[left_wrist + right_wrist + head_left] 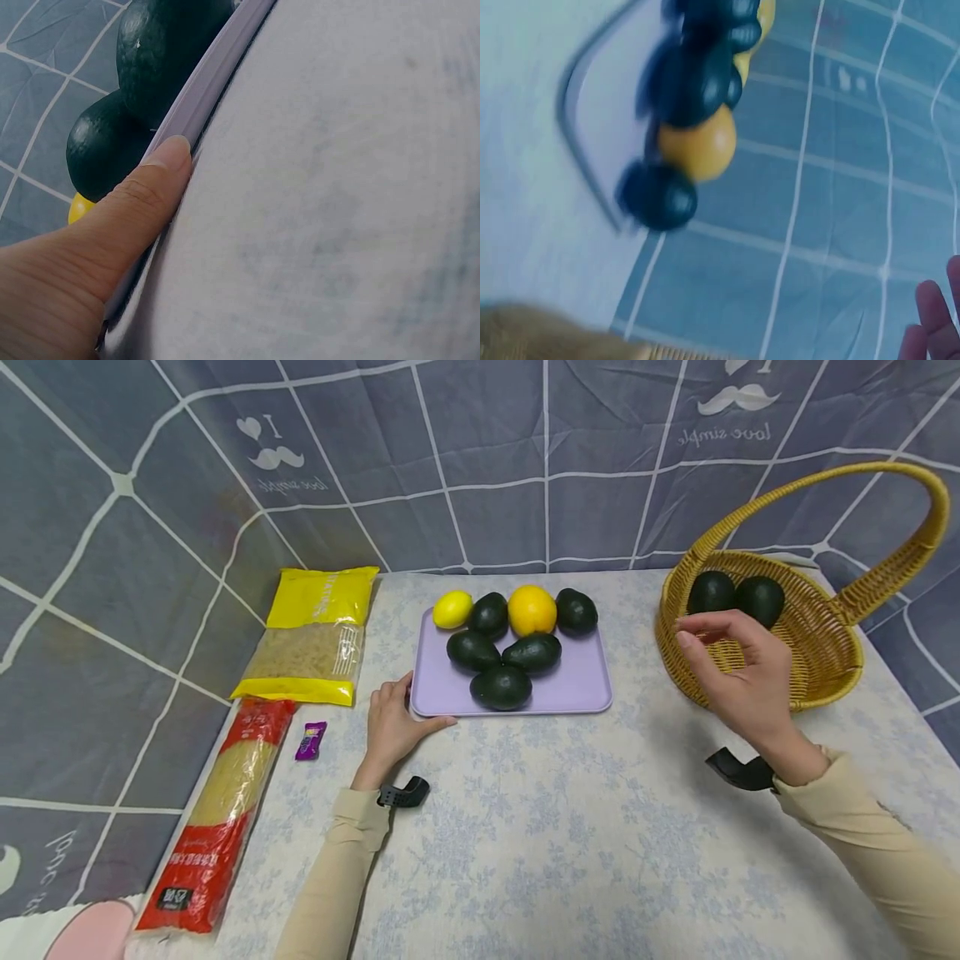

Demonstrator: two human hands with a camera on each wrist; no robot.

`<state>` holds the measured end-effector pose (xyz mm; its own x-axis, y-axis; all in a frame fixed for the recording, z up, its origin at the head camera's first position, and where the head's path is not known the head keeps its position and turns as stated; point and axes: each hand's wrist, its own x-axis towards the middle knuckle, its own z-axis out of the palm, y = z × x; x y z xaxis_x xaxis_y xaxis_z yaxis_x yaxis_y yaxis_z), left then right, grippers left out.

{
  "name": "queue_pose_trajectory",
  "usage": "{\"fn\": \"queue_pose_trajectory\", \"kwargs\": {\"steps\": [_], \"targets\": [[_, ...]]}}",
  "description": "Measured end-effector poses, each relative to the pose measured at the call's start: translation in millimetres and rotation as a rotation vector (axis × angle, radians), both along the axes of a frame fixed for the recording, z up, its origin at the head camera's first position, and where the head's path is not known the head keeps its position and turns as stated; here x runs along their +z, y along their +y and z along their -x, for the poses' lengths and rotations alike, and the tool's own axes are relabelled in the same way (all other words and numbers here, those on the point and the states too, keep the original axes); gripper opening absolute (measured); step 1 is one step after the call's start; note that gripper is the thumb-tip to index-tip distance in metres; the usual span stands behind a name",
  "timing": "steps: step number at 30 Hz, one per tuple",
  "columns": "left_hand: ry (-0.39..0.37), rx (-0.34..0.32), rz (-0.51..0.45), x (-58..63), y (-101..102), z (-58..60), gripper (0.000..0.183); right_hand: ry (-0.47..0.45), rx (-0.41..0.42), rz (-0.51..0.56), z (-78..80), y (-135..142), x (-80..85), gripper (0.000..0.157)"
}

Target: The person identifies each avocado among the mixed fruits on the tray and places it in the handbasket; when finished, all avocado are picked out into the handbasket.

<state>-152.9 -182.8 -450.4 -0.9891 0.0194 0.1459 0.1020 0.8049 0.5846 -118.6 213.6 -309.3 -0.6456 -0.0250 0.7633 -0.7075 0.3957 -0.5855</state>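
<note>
A lilac tray holds several dark green avocados, a lemon and an orange. At its near left corner, my left hand grips the tray, with the thumb along the front rim and the other fingers at the left side. That thumb shows on the rim in the left wrist view. My right hand is over the near left side of a wicker basket, fingers bent loosely, holding nothing visible. Two avocados are visible inside the basket, partly behind this hand.
Left of the tray lie a yellow bag, a long red packet and a small purple wrapped piece. The basket's tall handle arches over it. A patterned curtain hangs behind the cloth-covered table.
</note>
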Motion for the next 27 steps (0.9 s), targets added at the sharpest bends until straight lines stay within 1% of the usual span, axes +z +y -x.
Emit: {"fn": "queue_pose_trajectory", "kwargs": {"steps": [4,7,9,11,14,18,24,27], "targets": [[0.002,0.001,-0.004,-1.1,-0.3,0.4,0.104,0.000,0.130,-0.041,-7.5,-26.1,7.9,0.020],[0.003,-0.001,-0.004,-1.9,-0.7,0.6,0.105,-0.019,0.189,-0.069,-7.1,-38.6,5.8,0.010],[0.003,-0.002,-0.006,-2.3,-0.8,0.7,0.105,-0.030,0.216,-0.091,-4.7,-45.3,2.2,0.010],[0.004,-0.002,-0.005,-2.8,-1.1,0.9,0.105,-0.047,0.236,-0.118,0.3,-50.8,-4.1,0.016],[0.002,0.000,-0.004,-2.5,-1.4,0.7,0.105,-0.094,0.256,-0.146,11.5,-56.9,-18.7,0.021],[-0.001,0.001,0.003,-1.8,-1.6,0.8,0.105,-0.204,0.261,-0.196,26.0,-64.2,-34.9,0.022],[0.000,0.000,0.016,-2.3,-1.5,1.5,0.106,-0.329,0.276,-0.316,36.9,-80.5,-40.8,0.026],[0.005,-0.003,0.008,-1.6,-0.9,0.8,0.106,-0.380,0.299,-0.350,40.8,-88.2,-42.8,0.029]]}}
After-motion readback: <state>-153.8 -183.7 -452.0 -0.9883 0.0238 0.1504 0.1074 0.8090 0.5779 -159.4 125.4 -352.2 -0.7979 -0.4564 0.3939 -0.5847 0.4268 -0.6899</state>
